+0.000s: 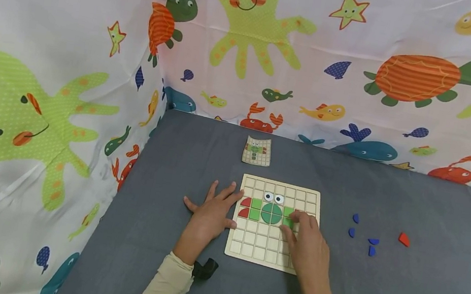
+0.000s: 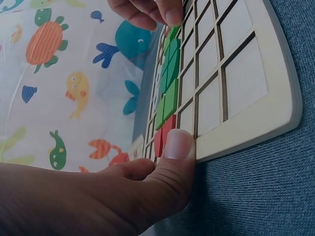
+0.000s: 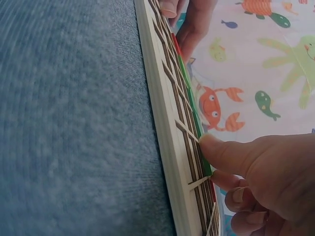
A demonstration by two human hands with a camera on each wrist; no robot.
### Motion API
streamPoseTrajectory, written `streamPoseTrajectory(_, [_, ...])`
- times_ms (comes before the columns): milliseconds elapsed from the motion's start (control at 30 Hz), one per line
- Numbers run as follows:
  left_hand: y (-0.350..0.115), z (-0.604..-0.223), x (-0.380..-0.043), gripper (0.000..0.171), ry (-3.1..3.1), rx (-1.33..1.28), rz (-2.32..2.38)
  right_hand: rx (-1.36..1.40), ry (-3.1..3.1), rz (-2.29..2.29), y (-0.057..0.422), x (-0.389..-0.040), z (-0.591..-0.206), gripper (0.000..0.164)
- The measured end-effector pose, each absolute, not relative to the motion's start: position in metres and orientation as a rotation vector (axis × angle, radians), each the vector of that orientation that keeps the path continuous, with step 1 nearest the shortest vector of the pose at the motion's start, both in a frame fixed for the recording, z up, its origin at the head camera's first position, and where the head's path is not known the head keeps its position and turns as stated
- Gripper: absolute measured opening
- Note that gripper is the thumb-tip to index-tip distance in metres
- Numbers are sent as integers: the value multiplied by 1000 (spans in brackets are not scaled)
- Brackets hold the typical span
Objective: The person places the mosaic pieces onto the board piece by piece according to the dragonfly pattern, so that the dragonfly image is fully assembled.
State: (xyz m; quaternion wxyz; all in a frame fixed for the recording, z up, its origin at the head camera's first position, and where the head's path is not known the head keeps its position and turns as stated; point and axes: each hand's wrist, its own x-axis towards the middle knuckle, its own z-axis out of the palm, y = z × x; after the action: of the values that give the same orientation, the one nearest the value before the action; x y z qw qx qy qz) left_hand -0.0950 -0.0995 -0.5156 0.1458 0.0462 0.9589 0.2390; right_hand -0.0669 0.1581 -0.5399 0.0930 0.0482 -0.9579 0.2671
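A wooden grid board (image 1: 252,250) lies on the grey cloth. Across it runs a row of red rounded tiles (image 1: 243,212), green square tiles (image 1: 255,209) and a darker green circle (image 1: 271,214) in quarters, with two eye tiles (image 1: 273,198) above. My left hand (image 1: 209,215) spreads its fingers at the board's left edge, its thumb resting on the rim. Over the board's right side, my right hand (image 1: 307,240) touches the right-hand green tiles (image 1: 288,212) with thumb and forefinger apart. Beneath those fingers, a red tile (image 3: 213,191) shows in the right wrist view.
Behind the board lies a small pattern card (image 1: 257,151) with a similar picture. Several blue rounded pieces (image 1: 351,232) and an orange-red piece (image 1: 404,239) are scattered to the right. A sea-animal curtain (image 1: 292,110) borders the back and left. Black straps (image 1: 205,268) hang at both wrists.
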Motion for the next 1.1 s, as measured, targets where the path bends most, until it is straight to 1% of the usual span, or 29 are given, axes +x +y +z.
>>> streamPoseTrajectory(467, [-98,-519,-94,87,2741,145,698,158,-2827,739,160,-63,-541,34])
streamPoseTrajectory(700, [-97,-517,-96,87,2729,156,697,158,-2823,723,158,-63,-539,27])
streamPoseTrajectory(1100, [-100,-517,-95,87,2738,170,712,266,-2800,769,158,-70,-533,27])
